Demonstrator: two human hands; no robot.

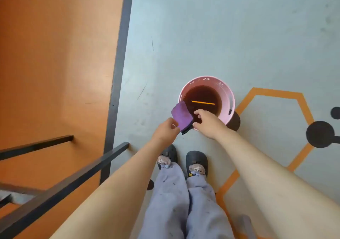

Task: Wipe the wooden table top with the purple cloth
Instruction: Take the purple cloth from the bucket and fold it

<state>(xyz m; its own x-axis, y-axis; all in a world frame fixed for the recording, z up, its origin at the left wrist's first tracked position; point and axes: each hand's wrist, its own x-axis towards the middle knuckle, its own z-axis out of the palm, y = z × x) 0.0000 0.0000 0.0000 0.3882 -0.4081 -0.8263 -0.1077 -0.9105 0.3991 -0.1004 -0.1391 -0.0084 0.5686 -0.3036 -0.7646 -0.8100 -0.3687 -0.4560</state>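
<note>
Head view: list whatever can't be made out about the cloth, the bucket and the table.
- purple cloth: head view, near edges covered by the left hand and right hand holding it.
- pink bucket: head view, bottom hidden by dark reflective contents; near rim behind the right hand.
- wooden table top: head view, cut off by the left and top frame edges.

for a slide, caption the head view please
Left hand and right hand hold the purple cloth by a pink bucket beside the wooden table.
</note>
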